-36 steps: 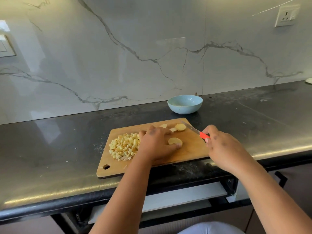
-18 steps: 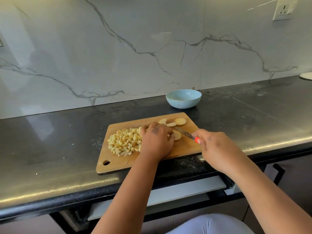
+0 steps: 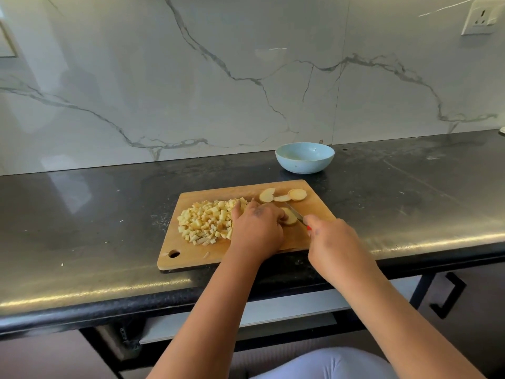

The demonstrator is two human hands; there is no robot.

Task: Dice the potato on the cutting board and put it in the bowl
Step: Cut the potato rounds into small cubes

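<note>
The black bench (image 3: 82,214) runs from left to right below a white marble wall (image 3: 191,77). A wooden cutting board (image 3: 314,209) lies near the front edge of the bench, with its long side going left to right and its hole at the front left corner. A light blue bowl (image 3: 304,157) sits behind the board's back right corner, near the wall.

The left hand (image 3: 257,228) is on the middle of the board. Its grip is curled down on a potato slice (image 3: 289,216), holding it flat. The right hand (image 3: 333,242) is at the board's front right edge, its grip wrapped tight round a knife (image 3: 296,214) with a red handle. The blade points back and left, and it touches the held slice.

A pile of diced potato (image 3: 207,221) covers the left half of the board. Three more slices (image 3: 282,195) lie in a row near the back right corner, and the row runs left to right.
</note>
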